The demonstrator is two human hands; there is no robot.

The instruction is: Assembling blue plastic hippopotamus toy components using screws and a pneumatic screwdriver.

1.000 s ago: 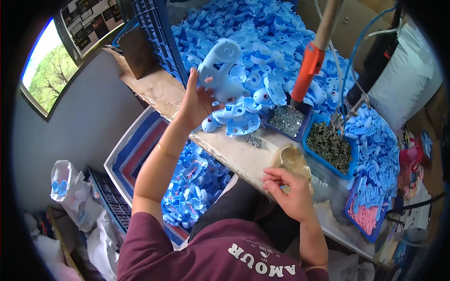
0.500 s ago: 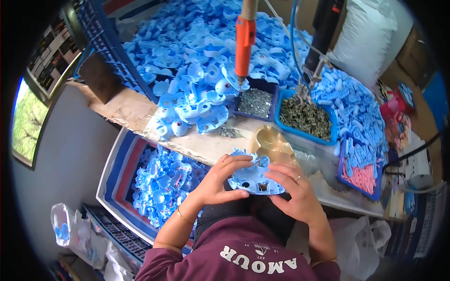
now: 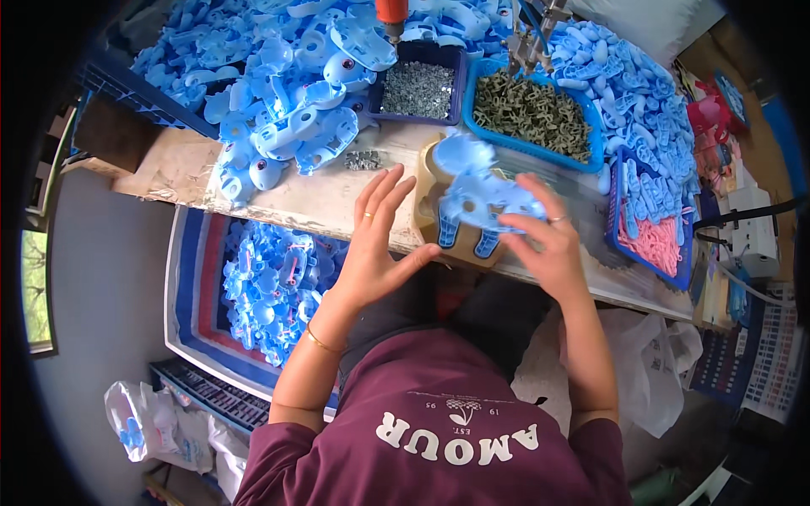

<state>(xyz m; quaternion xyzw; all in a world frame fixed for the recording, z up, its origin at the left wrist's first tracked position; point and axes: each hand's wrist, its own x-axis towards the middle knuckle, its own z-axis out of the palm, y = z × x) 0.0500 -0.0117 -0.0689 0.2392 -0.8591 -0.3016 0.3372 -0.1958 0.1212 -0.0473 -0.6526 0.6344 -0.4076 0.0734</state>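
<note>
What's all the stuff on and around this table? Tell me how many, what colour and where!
Table: 1, pale, middle
Tan holder: 1, table's near edge
Leg-shaped pieces: 2, blue, in holder
Blue shell: 1, blurred, over holder
Shell pile: many, blue, upper left
Metal-bits tray: 1, purple, top middle
Green-bits basket: 1, blue, right of tray
Small-parts pile: many, blue, upper right
Pink-and-blue-parts basket: 1, dark blue, right
Orange tool: 1, top
Striped bin: 1, blue-red-white, lower left
Left hand: 1, gold ring, left of holder
Right hand: 1, silvery ring, holding shell

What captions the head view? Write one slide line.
Right hand holds a blue plastic shell over a tan fixture; left hand open.
</note>
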